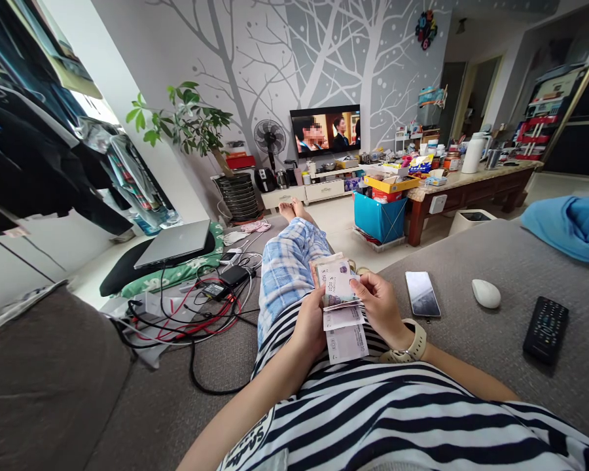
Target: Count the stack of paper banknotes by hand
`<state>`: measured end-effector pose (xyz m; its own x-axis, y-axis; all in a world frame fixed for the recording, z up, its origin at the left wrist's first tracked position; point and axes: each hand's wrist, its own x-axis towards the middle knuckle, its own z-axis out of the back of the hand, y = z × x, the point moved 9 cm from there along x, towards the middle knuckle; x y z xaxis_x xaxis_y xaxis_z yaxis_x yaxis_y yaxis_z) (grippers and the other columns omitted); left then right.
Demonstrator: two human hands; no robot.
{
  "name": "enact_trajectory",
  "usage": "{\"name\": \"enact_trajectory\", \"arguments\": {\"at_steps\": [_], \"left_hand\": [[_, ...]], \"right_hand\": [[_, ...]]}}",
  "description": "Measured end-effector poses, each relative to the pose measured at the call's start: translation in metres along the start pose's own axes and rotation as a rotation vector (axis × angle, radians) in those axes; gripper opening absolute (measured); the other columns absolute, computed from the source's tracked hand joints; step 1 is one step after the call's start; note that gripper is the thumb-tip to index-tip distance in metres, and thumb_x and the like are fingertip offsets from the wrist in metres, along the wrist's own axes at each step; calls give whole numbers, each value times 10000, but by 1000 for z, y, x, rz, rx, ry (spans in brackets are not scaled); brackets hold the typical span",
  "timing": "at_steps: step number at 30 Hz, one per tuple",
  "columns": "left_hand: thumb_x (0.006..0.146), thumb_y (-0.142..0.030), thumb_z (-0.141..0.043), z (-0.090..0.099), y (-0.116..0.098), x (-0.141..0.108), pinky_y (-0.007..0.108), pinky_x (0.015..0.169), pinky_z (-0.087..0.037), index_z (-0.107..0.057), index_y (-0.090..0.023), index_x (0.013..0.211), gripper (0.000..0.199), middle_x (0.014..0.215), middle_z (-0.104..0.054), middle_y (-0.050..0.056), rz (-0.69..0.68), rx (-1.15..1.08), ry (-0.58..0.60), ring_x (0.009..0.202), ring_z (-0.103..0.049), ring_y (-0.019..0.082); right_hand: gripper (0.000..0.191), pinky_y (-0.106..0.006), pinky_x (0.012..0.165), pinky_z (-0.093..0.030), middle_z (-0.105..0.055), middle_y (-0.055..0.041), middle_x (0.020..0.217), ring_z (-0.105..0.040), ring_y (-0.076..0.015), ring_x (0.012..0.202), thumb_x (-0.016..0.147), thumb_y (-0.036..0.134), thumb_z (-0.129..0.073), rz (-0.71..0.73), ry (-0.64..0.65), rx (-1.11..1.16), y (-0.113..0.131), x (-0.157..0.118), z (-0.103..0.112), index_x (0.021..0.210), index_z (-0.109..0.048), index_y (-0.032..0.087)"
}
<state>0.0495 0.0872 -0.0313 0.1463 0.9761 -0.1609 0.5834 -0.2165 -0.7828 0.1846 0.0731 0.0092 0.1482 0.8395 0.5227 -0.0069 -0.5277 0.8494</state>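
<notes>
A stack of banknotes (334,282), pale with purple and some orange edges, is held above my lap between both hands. My left hand (309,324) is closed around its left side, the thumb lying along the edge. At the right side, my right hand (380,306) pinches the notes with its thumb on top. Below the stack, two more purplish notes overlap, the lower note (347,345) lying against my striped shirt (397,392). The fingers under the stack are hidden. On my right wrist is a cream watch (415,341).
On the grey sofa to my right lie a smartphone (423,294), a white mouse (485,294) and a black remote control (546,330). Tangled cables (191,320) and a laptop (174,244) are at the left. A cluttered table (464,185) stands ahead on the right.
</notes>
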Motion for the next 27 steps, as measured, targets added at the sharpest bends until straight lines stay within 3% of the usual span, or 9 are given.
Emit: {"name": "enact_trajectory", "arguments": {"at_steps": [14,27], "left_hand": [[783,-234,-641,-3,1,1,353,855,-569,-734,-105,923,211,877,-789,102,1,15,34,933,-732,279],[748,-216,-643,-8,-6,-5,368,824,-576,-728,-104,838,166,849,-785,106,9,26,-14,885,-738,287]], "right_hand": [[229,-281,591,-404,-579,1,701,-519,-167,638,926,411,-615,33,29,63,5,0,-3,823,-610,208],[260,-282,581,-368,-557,14,650,-500,-159,612,953,399,-569,78,35,3,9,0,-1,782,-599,204]]}}
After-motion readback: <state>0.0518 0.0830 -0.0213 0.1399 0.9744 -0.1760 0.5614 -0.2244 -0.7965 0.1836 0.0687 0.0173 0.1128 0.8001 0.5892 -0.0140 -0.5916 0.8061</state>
